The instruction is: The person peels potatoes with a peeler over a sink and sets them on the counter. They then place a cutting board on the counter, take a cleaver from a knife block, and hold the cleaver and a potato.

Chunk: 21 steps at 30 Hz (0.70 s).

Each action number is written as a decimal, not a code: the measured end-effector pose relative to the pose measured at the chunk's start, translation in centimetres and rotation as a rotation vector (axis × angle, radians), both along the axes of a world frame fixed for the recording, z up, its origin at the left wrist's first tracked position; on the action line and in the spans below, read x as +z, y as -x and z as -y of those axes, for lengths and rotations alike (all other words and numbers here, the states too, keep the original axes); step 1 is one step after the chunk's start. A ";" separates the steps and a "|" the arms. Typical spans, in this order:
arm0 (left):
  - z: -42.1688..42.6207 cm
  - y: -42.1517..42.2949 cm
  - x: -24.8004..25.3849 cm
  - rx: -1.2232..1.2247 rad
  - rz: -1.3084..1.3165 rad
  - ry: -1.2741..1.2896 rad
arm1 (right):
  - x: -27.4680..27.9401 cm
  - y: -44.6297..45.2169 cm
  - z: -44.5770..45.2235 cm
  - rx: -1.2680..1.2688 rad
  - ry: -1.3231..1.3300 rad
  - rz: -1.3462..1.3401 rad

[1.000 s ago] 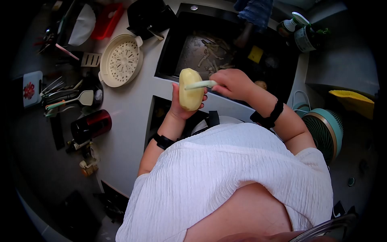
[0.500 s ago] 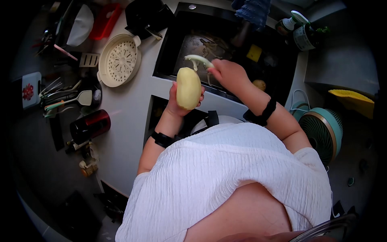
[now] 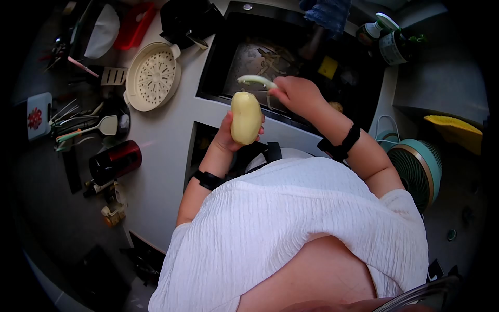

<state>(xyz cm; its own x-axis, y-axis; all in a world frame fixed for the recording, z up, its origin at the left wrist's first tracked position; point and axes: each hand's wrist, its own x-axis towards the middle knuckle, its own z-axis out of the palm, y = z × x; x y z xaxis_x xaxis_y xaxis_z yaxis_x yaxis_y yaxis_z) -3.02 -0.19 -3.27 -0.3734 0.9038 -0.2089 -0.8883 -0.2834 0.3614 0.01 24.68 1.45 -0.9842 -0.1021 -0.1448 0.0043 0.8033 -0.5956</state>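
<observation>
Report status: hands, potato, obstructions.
Left hand gripping potato, visible side peeled. Right hand holding peeler near potato's far end. Peel scraps beyond, not blocking.

Via remote link I've both arms reaching fwd. L hand (image 3: 227,137) is cupped in a grip, thumb (image 3: 227,120) pointing fwd on its L side, fingertips (image 3: 261,129) curled round on the R; palm mostly hidden. L forearm (image 3: 215,160) angles fwd & slightly R. My R hand (image 3: 299,94) is closed, set a bit further fwd, digits twd L. R forearm (image 3: 338,120) runs diag. fwd-L; hands near ea. other but apart.
</observation>
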 end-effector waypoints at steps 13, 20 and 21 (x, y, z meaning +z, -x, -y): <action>-1.1 -0.3 1.6 0.141 -0.046 0.452 | 1.5 -2.5 1.1 0.164 0.063 -0.042; -1.3 -0.2 0.0 0.179 -0.102 0.498 | 0.0 -2.2 1.0 0.113 -0.099 -0.264; -1.4 -0.1 0.0 0.186 -0.118 0.527 | -0.2 -2.1 1.0 0.102 -0.119 -0.297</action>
<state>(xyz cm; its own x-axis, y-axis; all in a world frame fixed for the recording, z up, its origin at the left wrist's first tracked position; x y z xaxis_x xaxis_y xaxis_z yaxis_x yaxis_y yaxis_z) -2.89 1.20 -3.32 -0.5646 0.6051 -0.5614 -0.7858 -0.1859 0.5898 2.15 23.73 1.27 -0.9707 -0.2018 0.1303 -0.2395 0.8547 -0.4606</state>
